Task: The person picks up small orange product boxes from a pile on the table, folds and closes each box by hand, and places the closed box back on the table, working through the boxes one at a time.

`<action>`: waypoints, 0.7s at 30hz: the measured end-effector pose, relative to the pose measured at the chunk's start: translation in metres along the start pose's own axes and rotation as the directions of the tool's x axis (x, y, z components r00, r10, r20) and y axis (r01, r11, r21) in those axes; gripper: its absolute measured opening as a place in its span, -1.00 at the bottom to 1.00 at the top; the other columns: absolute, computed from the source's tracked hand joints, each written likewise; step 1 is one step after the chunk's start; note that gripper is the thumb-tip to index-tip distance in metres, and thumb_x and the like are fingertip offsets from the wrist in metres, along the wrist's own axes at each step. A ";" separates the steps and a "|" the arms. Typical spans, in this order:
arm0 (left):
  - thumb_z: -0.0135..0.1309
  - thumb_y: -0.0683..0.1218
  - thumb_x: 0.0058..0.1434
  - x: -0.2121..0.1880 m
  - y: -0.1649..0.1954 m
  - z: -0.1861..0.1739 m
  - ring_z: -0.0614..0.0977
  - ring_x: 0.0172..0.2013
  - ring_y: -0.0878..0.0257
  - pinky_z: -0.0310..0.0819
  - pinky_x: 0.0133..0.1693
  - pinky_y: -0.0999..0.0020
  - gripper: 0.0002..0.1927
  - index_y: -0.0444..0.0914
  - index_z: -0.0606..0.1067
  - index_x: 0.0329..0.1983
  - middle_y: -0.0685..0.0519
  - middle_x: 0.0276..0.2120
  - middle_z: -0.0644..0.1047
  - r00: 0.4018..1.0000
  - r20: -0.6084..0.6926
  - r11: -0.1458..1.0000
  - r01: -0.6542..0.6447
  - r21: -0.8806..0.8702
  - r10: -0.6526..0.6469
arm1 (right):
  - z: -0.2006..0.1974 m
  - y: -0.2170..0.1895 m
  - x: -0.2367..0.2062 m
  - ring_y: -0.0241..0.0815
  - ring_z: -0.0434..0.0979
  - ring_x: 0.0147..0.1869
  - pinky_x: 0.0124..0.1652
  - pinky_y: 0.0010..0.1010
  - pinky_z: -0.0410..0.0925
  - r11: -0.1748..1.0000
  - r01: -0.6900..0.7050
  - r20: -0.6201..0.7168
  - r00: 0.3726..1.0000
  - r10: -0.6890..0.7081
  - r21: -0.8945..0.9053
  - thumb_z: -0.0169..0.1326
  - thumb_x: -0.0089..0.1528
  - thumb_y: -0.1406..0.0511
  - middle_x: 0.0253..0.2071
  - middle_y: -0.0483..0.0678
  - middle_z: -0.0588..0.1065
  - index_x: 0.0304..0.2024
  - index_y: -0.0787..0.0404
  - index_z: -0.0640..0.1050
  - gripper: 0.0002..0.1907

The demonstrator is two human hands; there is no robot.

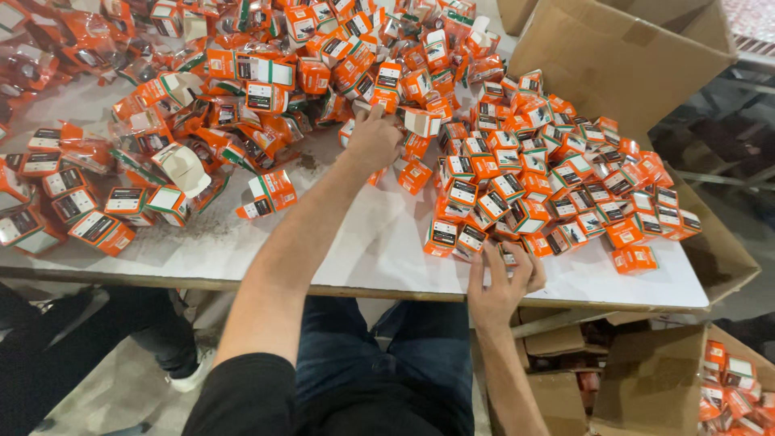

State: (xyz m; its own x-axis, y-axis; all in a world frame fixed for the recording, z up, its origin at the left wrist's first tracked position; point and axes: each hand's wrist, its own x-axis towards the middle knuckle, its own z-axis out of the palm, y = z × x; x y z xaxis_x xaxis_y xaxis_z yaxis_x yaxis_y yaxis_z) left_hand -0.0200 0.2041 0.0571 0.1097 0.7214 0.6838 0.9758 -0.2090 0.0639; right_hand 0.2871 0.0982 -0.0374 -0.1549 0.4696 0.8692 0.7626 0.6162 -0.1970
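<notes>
Two bare hands work at a white table (355,242) heaped with small orange cartons. The left hand (373,139) reaches far across, fingers curled down into the pile of small orange boxes (517,173), touching one with an open white flap (421,121); whether the fingers are actually clamped on a box cannot be told, since the knuckles hide them. The right hand (502,284) rests at the near table edge, fingers spread apart over a small box (509,255) at the foot of the heap. Beside the left wrist lies a lone orange box (270,194), apart from the rest. Crumpled clear wrappers (81,48) mix with cartons at far left. A large cardboard box (622,56) stands open at upper right, and another carton holding more orange boxes (731,387) sits below the table at right.
</notes>
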 end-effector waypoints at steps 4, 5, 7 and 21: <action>0.20 -0.12 0.11 0.020 -0.001 0.000 0.54 0.00 0.12 0.26 0.09 0.03 -0.94 -0.09 0.67 -0.39 0.10 -0.33 0.64 0.995 0.073 0.988 0.062 0.141 -0.073 | 0.004 0.008 -0.006 0.13 0.20 0.32 0.31 -0.07 0.13 0.999 0.027 -0.055 0.998 -0.025 0.031 0.26 0.28 0.36 0.16 -0.02 0.42 -0.04 0.17 0.67 -0.81; 0.20 -0.13 0.09 0.021 -0.004 -0.003 0.56 -0.03 0.12 0.30 0.04 0.03 -0.93 -0.11 0.67 -0.41 0.11 -0.35 0.65 0.997 -0.047 0.997 0.069 0.020 -0.068 | 0.004 0.009 -0.006 0.12 0.22 0.31 0.30 -0.06 0.14 0.999 0.035 -0.066 0.997 -0.033 0.035 0.25 0.27 0.37 0.15 -0.03 0.43 -0.05 0.18 0.67 -0.81; 0.19 -0.17 0.05 0.017 -0.009 -0.020 0.62 -0.10 0.11 0.37 -0.06 0.02 -0.93 -0.15 0.67 -0.44 0.11 -0.38 0.66 0.958 -0.273 0.976 0.033 -0.213 -0.092 | 0.001 0.008 -0.005 0.10 0.26 0.28 0.29 -0.04 0.14 0.998 0.040 -0.088 0.995 -0.036 0.048 0.24 0.27 0.38 0.13 -0.04 0.44 -0.07 0.20 0.68 -0.82; 0.09 -0.31 0.27 -0.190 0.065 -0.062 0.66 -0.17 -0.09 0.54 -0.17 0.07 -0.74 -0.28 0.42 0.00 -0.13 -0.24 0.60 0.949 0.124 0.636 0.287 -0.716 -0.289 | 0.020 -0.115 0.033 0.35 0.25 0.42 0.32 0.05 0.15 0.857 0.161 0.442 0.802 -0.403 0.490 0.24 0.14 0.08 0.33 0.34 0.30 0.30 0.43 0.29 -0.17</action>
State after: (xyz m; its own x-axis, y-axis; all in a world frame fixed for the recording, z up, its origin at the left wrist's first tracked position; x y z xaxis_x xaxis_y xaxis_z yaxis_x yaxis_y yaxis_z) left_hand 0.0109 0.0126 -0.0233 -0.1540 0.8273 0.5402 0.5173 -0.3983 0.7575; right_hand 0.1817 0.0558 0.0046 -0.7090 0.4071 0.5758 0.3204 0.9134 -0.2512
